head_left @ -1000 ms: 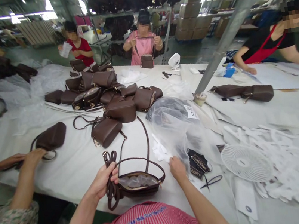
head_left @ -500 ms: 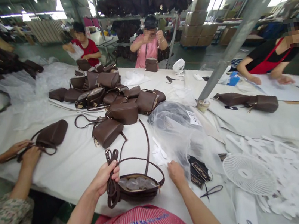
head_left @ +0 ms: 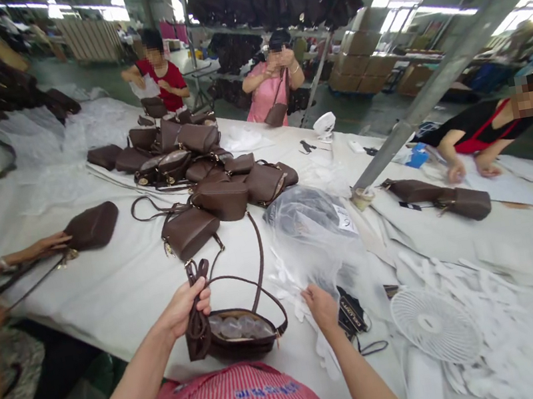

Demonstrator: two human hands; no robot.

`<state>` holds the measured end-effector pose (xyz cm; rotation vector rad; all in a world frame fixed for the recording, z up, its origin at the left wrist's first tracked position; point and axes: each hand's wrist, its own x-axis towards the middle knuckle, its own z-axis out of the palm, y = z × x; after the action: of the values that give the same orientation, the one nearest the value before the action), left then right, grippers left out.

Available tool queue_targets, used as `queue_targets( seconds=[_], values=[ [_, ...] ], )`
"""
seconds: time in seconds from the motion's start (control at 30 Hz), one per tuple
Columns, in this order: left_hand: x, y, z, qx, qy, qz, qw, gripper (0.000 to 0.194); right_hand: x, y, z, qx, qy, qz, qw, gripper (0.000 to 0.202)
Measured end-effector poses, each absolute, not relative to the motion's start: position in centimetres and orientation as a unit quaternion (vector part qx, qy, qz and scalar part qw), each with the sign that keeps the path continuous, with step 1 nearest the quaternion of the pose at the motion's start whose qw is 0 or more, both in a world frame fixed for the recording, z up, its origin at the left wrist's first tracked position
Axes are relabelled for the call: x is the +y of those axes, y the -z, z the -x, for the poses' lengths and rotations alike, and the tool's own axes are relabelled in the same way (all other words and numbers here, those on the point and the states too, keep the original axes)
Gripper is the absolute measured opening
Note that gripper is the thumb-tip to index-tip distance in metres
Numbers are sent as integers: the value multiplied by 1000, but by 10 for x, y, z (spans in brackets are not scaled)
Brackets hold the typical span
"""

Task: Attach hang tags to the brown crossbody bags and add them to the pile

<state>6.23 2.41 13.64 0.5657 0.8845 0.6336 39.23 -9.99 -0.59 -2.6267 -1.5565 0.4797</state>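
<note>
My left hand [head_left: 188,306] is closed around a folded bundle of dark brown strap [head_left: 196,328], held upright at the left end of a brown handbag [head_left: 244,348]. The bag lies open in front of me, with clear plastic stuffing [head_left: 241,326] showing inside and a long strap looping behind it. My right hand [head_left: 321,309] is closed in a pinch at the near edge of a clear plastic bag [head_left: 313,239]. White strips [head_left: 325,352] show beside and below it; what the fingers grip is not clear. Black tags [head_left: 351,314] lie to its right.
Brown handbags [head_left: 221,200] are heaped mid-table. At left a co-worker's hand [head_left: 51,244] touches another bag [head_left: 93,227]. A white fan [head_left: 435,324] and white strips [head_left: 523,320] lie at right. A slanted metal pole [head_left: 401,124] rises from the table; several people work around it.
My right hand has shifted slightly, and white strips now show below it. My left hand keeps hold of the strap bundle. The left co-worker's hands have moved apart, stretching the strap.
</note>
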Motion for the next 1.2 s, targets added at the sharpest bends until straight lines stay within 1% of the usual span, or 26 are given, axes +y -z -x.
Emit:
queue_targets(
  seconds=[0.13,0.2,0.23,0.33,0.4,0.43,0.7,0.77,0.93,1.07,1.2],
  values=[
    [27,-135,-67,407,-295,-267,822,40,-107,0,-389,-491,-218,838,91,25],
    [28,-135,-67,404,-300,-262,824,39,-110,-4,-390,-470,-259,831,146,28],
    [29,-135,-67,404,-302,-259,824,39,-111,-7,-392,-449,-287,826,185,30],
    [30,-136,-66,403,-311,-253,823,37,-113,-24,-397,-365,-390,774,340,34],
    [30,-136,-66,403,-315,-254,821,36,-112,-40,-400,-331,-427,729,419,39],
    [31,-136,-66,402,-317,-255,820,36,-112,-48,-400,-323,-434,713,446,40],
    [30,-134,-67,404,-335,-261,810,39,-104,-101,-389,-365,-385,695,485,27],
    [29,-134,-67,408,-337,-266,806,40,-100,-112,-382,-351,-405,674,508,25],
    [24,-134,-68,405,-331,-286,803,39,-86,-137,-349,-295,-516,592,545,28],
    [22,-133,-66,405,-340,-295,796,38,-76,-147,-319,-290,-582,550,524,32],
    [19,-132,-63,412,-342,-297,790,37,-73,-148,-300,-321,-595,547,494,37]
  ],
)
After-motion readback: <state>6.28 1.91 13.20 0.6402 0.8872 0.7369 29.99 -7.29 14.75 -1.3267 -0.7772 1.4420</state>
